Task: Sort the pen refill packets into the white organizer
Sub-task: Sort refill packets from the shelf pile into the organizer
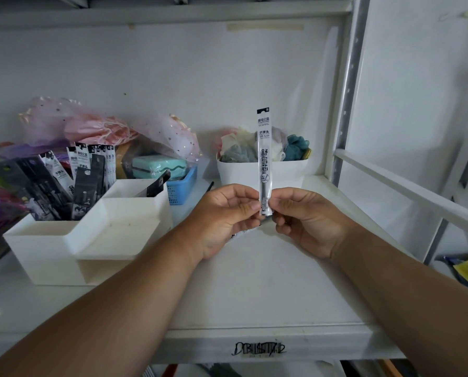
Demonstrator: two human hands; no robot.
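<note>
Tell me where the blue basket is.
Head view, left of centre: the blue basket sits behind the white organizer, left of the white bin.

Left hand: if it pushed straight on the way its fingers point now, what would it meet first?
The left hand points rightward at the upright refill packet it already pinches; right behind that are the right hand's fingers. Depth is hard to judge, but nothing else seems to lie between.

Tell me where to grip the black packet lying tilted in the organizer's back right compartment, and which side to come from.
Pinch the black packet at its raised upper end, coming from above and the right. It leans diagonally, that end poking over the rim of the white organizer while the rest sinks inside. Both the left hand and right hand currently pinch the upright packet.
</note>
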